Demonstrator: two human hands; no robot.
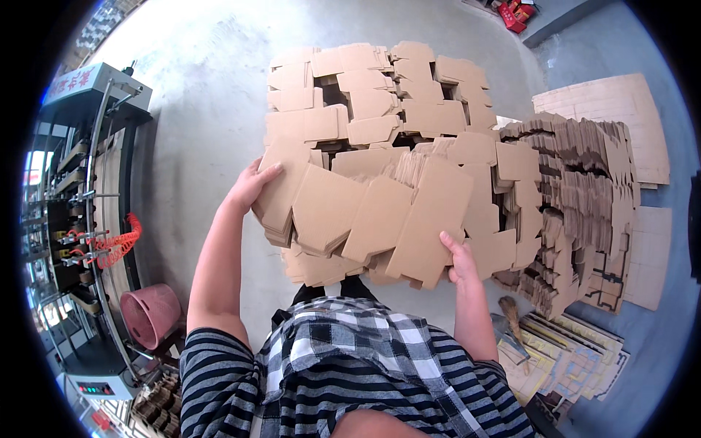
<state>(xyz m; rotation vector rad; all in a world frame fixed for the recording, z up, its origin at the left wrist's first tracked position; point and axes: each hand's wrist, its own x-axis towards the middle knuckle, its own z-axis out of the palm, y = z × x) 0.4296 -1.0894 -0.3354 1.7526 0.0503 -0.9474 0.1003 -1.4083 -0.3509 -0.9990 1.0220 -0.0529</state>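
Between my two hands lies a row of flat brown cardboard box blanks (376, 219), bundled in several overlapping stacks. My left hand (252, 182) grips the left end, thumb on top and fingers hidden behind the edge. At the right end my right hand (460, 259) is closed on the cardboard, its thumb laid on the top face and the fingers mostly out of sight underneath. Just beyond, and partly covered by this row, a broad pile of cardboard blanks (372, 91) is laid out in several columns. I cannot tell whether the held row rests on the pile.
To the left stands a machine (95, 102) with a coiled orange hose (120, 241) and a pink basket (151, 315) beside it. Upright cardboard stacks (584, 190) line the right side, near a brush (511, 317) and flat patterned boards (584, 365). Farther back is a red object (515, 14).
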